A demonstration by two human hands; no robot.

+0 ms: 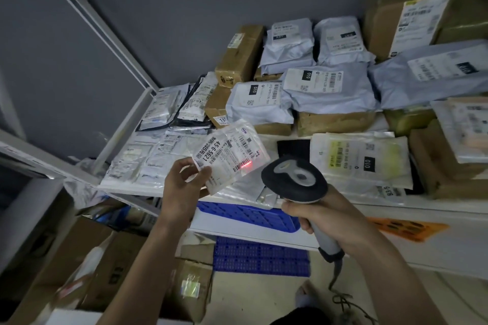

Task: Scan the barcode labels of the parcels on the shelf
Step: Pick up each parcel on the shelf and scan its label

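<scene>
A white shelf point(396, 208) runs from 9 o'clock across to 3 o'clock and carries the bulk of the stock. Brown cardboard boxes point(239, 57) stand at 12 to 2 o'clock along the grey wall. Grey plastic mailer bags point(330, 87) are piled in front of them, each with a white label; several show a black "010" patch. Flat clear pouches point(158, 161) lie on the shelf at 9 o'clock. A pale bag with a yellow-green label point(359, 161) lies flat at 3 o'clock of centre.

Below the shelf edge, at 6 o'clock, sits a blue plastic crate point(250, 216). Cardboard cartons point(105, 258) stand on the floor at 7 o'clock.

The right hand point(322, 216), at 5 o'clock, has its fingers curled round the grey handle of the scanner point(294, 178). The scanner's dark head is aimed toward 10 o'clock, and its cable hangs down toward the floor.

The left hand point(182, 187), just below centre, pinches the lower corner of a small clear parcel point(232, 155) between thumb and fingers. The parcel is held tilted above the shelf front, clear of the stock. A red light spot point(247, 165) falls on its label beside the barcode.
</scene>
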